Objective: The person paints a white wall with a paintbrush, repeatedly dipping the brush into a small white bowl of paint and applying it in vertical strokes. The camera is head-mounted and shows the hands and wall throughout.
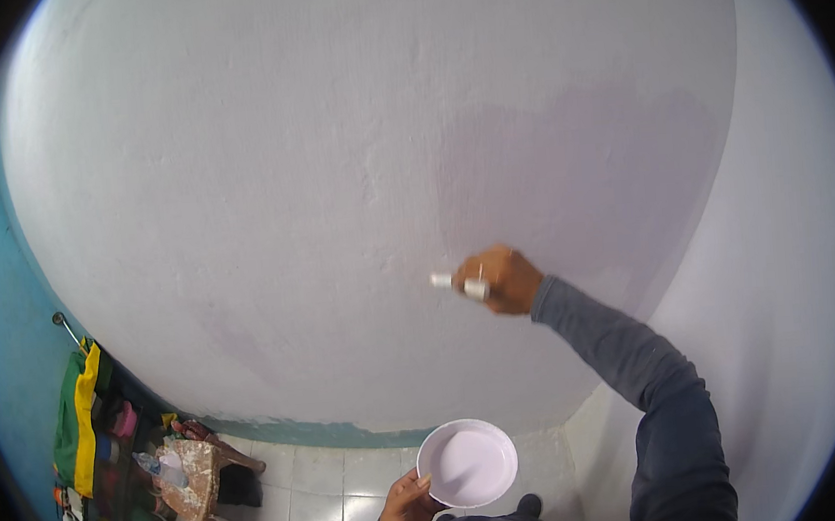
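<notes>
My right hand (512, 280) is raised in front of the wall (297, 196), its fingers closed around a white paintbrush (476, 289). Parts of the brush show on either side of the fingers; its bristles are hard to make out. Low down, my left hand (407, 504) grips the rim of a white plastic bowl (508, 465), thumb on the near left edge. Pale pink-lilac paint (472, 463) lies inside the bowl. Above and right of my right hand, a darker lilac patch of paint (578, 169) covers part of the pale wall.
At the lower left stands a paint-spattered wooden stool (190, 487) with a plastic bottle (171, 472) on it. Beside it, a rack of household items has a green and yellow cloth (77, 422) over it. A side wall (761, 294) rises at right above the tiled floor (319, 514).
</notes>
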`<move>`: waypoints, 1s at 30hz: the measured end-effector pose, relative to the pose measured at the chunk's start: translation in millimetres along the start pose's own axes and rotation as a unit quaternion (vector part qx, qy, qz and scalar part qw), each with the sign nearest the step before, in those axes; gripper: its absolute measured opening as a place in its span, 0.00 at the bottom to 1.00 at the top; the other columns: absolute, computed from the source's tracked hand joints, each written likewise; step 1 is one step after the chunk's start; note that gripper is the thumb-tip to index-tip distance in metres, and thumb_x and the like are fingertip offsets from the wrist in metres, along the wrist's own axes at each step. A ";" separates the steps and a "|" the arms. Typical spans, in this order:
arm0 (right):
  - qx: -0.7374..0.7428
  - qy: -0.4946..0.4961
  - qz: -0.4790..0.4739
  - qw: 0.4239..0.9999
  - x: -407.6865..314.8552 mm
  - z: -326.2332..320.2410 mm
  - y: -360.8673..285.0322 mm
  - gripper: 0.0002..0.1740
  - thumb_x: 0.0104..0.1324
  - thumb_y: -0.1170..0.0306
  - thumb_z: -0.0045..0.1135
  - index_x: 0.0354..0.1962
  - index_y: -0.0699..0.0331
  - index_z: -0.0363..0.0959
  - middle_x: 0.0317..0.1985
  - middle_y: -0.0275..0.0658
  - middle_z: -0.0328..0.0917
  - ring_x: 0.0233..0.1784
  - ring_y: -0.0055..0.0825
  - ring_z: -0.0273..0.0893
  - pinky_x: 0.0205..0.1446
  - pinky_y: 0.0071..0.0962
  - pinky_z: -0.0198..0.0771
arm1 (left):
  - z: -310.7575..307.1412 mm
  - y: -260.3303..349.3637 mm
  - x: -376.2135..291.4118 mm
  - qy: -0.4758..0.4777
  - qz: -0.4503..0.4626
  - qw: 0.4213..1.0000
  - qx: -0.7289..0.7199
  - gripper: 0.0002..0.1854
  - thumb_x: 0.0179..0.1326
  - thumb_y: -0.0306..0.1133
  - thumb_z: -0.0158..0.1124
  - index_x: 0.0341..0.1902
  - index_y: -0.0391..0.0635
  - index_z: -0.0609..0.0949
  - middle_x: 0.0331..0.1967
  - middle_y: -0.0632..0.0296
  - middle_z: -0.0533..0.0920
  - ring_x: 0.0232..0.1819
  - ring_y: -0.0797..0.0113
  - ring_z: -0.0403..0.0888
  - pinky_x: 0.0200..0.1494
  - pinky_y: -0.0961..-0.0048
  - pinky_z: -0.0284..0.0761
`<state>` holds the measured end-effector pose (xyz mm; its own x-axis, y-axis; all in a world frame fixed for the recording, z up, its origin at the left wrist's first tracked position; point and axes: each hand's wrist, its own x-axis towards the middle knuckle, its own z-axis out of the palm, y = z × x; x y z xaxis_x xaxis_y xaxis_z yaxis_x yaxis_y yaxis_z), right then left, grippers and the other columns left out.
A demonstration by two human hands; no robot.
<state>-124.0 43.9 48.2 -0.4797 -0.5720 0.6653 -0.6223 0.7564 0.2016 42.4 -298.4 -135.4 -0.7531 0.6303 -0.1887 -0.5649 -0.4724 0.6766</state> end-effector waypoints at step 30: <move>-0.029 0.139 0.010 0.990 19.8 -65.7 17.3 0.09 0.59 0.77 0.69 0.34 0.54 0.80 0.38 0.34 0.86 0.38 0.32 0.84 0.43 0.35 0.74 | -16.3 -11.2 -2.6 -0.029 0.051 0.983 0.177 0.33 0.71 0.37 0.61 0.71 0.27 0.66 0.61 0.42 0.79 0.60 0.49 0.83 0.64 0.48 0.80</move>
<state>-103.6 66.5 112.1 -0.2969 -0.4534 0.8404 -0.5739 0.7881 0.2225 45.1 -304.7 -154.1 -0.7731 0.6300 -0.0739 -0.3281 -0.2974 0.8966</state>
